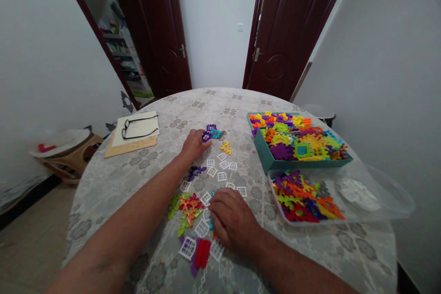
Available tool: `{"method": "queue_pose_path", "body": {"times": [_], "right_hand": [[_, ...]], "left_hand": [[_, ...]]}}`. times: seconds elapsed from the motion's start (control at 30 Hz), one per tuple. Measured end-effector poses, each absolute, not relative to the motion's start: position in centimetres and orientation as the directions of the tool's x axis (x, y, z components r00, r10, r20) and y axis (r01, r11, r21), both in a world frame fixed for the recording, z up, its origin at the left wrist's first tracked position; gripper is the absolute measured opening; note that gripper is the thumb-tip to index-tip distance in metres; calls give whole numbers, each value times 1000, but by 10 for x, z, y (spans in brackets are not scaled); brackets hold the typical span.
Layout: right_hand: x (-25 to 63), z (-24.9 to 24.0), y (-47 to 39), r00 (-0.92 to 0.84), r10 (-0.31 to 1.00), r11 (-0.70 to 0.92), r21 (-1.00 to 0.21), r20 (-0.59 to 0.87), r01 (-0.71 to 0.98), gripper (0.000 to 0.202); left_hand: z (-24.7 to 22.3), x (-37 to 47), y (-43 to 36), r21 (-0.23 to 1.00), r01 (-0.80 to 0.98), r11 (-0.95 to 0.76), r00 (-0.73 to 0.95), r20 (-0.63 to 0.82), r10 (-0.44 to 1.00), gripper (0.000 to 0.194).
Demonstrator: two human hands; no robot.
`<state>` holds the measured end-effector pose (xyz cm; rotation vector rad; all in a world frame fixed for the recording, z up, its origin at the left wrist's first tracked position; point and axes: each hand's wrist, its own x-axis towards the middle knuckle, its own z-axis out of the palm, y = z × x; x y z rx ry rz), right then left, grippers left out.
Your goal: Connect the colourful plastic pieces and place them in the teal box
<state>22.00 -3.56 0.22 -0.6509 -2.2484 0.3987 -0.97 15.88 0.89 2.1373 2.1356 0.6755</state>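
My left hand (195, 146) reaches forward over the table, its fingertips closed at the edge of a purple lattice building piece (206, 136). Touching that piece are another purple one (211, 127) and a blue toothed piece (216, 133). A yellow triangular piece (225, 148) lies to their right. Nearer to me, my right hand (234, 216) is curled palm down over the pile, and whatever its fingers hold is hidden. Beside it are white window-frame pieces (201, 228), an orange triangular piece (190, 207), green pieces (175, 204) and red pieces (202, 253).
A teal box (306, 164) full of colourful pieces stands at the right, its lid-like tray behind it also filled. In front is a clear plastic container (280, 217) with more pieces. Black glasses (139, 134) rest on papers (131, 144) at the left.
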Motion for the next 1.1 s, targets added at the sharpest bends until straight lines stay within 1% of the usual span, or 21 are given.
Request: {"method": "queue_pose_path", "body": {"times": [0.13, 0.23, 0.3, 0.37, 0.5, 0.6, 0.77, 0.9, 1.0, 1.1], "right_hand": [[218, -2, -35, -606, 560, 822, -470, 565, 322, 20], [216, -4, -34, -602, 566, 817, -479, 563, 320, 21], [216, -4, -34, -597, 570, 814, -484, 564, 320, 22], [216, -3, -34, -593, 571, 814, -483, 568, 321, 21], [216, -2, -35, -604, 572, 812, -488, 555, 320, 22], [216, -1, -35, -606, 570, 812, -496, 555, 309, 22], [217, -1, -35, -613, 570, 810, -501, 547, 306, 22], [217, -1, -36, -623, 587, 792, -524, 517, 312, 23], [217, -1, -37, -616, 584, 796, -520, 528, 309, 24], [216, -2, -37, -605, 584, 798, -520, 541, 305, 25]], "left_hand": [[5, -6, 176, 377, 916, -140, -2, 352, 936, 52], [-1, 5, 193, 398, 901, -174, 17, 369, 929, 54], [-6, 11, 202, 408, 897, -169, 9, 365, 931, 52], [-11, 15, 208, 418, 896, -149, -10, 354, 935, 47], [-17, 14, 216, 436, 890, -132, -25, 336, 942, 27], [-19, 8, 219, 456, 876, -155, -5, 329, 944, 23], [-14, -11, 224, 503, 847, -173, -20, 356, 934, 20], [-5, -25, 240, 510, 841, -179, -52, 406, 912, 23], [-1, -29, 257, 495, 842, -213, -4, 401, 916, 26], [-2, -30, 272, 481, 836, -265, 97, 346, 933, 29]]}}
